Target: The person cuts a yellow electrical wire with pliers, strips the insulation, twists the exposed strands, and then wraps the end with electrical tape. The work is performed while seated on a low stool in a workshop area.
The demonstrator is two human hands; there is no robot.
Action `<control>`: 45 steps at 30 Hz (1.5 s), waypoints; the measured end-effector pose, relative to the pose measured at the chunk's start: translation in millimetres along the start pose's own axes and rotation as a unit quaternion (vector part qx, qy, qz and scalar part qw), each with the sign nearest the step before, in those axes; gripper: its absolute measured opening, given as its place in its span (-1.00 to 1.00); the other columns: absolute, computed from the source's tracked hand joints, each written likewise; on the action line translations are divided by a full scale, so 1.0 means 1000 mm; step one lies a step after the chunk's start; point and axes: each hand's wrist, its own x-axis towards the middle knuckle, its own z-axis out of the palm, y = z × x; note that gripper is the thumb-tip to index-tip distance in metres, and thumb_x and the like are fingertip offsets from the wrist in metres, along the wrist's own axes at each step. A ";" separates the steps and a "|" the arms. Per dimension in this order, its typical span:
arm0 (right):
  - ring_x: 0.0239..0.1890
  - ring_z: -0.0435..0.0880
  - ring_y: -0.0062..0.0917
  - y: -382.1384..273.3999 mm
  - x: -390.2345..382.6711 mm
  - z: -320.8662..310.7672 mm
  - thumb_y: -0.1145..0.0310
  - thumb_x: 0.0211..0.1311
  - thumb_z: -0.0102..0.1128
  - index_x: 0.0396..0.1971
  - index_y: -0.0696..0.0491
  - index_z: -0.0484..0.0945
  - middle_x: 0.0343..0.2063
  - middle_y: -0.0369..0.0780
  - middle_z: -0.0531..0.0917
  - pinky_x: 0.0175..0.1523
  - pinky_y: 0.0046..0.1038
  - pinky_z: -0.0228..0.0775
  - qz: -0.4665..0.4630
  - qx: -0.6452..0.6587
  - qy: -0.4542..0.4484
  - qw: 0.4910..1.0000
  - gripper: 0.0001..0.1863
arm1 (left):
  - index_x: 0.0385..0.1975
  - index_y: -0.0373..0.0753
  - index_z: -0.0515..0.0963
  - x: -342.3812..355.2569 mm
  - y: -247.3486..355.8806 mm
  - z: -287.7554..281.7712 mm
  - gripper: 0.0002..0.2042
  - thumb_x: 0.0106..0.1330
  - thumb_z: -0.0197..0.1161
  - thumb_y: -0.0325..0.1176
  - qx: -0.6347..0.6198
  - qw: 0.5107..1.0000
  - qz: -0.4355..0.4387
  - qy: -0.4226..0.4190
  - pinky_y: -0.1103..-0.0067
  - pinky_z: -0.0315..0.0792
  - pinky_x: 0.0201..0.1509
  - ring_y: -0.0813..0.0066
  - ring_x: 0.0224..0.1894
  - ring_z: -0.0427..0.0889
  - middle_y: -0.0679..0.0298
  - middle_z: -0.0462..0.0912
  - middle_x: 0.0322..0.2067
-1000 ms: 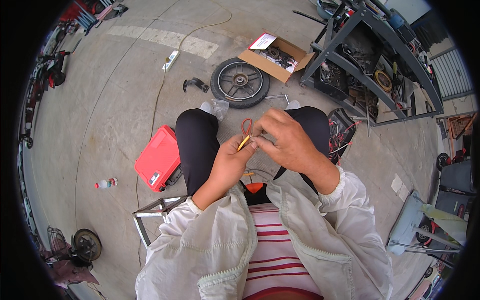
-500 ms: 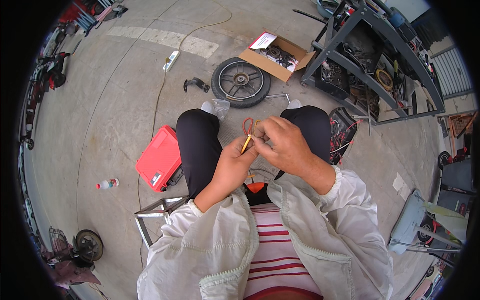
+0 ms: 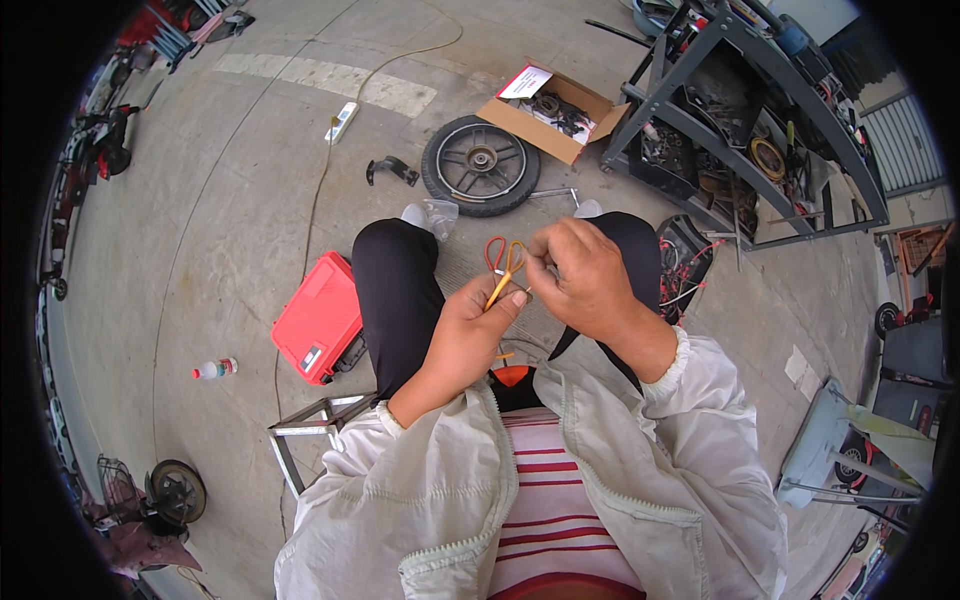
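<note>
An open cardboard box [image 3: 532, 131] is standing at the far side, right of centre, holding dark, jumbled parts, with a white panel showing at its left end. A gray rack [image 3: 676, 78] is standing at the far right, carrying dark bins [image 3: 668, 168] that are containing mixed metal pieces. A black tray-like item [image 3: 676, 234] is lying beside the right knee [image 3: 632, 250], with red and white wires gathering on it. A red case [image 3: 318, 310] is lying shut left of the left leg [image 3: 393, 290]; its contents are not showing. A clear bottle [image 3: 215, 368] with a red cap is lying farther left. A clear plastic bag [image 3: 440, 215] is resting near the wheel [image 3: 481, 158]; its contents cannot be told.

The looped wires [image 3: 498, 289] are sitting between the knees, above the floor, in the left hand [image 3: 462, 318]. They are showing one red loop and one yellow loop, standing side by side and pointing away from the person, above a yellow length. The left thumb and fingers are clamping this yellow length. The right hand [image 3: 588, 280] is hovering just right of the yellow loop, its thumb and forefinger bending close together; whether they are pinching a strand cannot be told.
</note>
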 end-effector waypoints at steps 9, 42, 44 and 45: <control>-0.31 0.58 -0.39 -0.009 0.016 -0.025 0.41 0.17 0.31 -0.02 0.04 0.64 -0.23 -0.15 0.56 -0.17 -0.35 0.47 0.073 0.146 -0.068 0.984 -0.67 | -0.23 -0.28 0.47 0.001 -0.006 -0.007 -0.86 0.46 0.17 -0.34 -0.171 0.983 -0.061 -0.022 0.72 -0.06 -0.66 0.80 -0.68 0.06 0.54 0.25 -0.63; -0.08 0.48 -0.25 -0.026 -0.015 -0.012 0.43 0.11 0.32 0.16 0.10 0.52 -0.13 -0.13 0.50 0.05 -0.30 0.39 0.042 0.026 -0.101 0.994 -0.46 | -0.23 -0.27 0.50 0.001 -0.011 -0.009 -0.87 0.45 0.19 -0.34 -0.215 0.975 -0.046 -0.028 0.74 -0.03 -0.67 0.83 -0.69 0.09 0.56 0.28 -0.63; -0.07 0.48 -0.24 -0.024 -0.017 -0.011 0.43 0.12 0.32 0.16 0.09 0.52 -0.13 -0.13 0.50 0.05 -0.29 0.39 0.042 0.030 -0.096 0.994 -0.47 | -0.23 -0.27 0.50 0.001 -0.010 -0.009 -0.87 0.45 0.19 -0.34 -0.216 0.975 -0.049 -0.026 0.74 -0.04 -0.67 0.83 -0.70 0.09 0.57 0.27 -0.63; -0.08 0.48 -0.25 -0.023 -0.019 -0.010 0.44 0.11 0.32 0.15 0.08 0.53 -0.14 -0.13 0.50 0.05 -0.29 0.37 0.048 0.043 -0.089 0.994 -0.47 | -0.24 -0.27 0.50 0.001 -0.010 -0.009 -0.87 0.45 0.19 -0.33 -0.217 0.975 -0.050 -0.026 0.74 -0.04 -0.68 0.84 -0.70 0.08 0.57 0.27 -0.63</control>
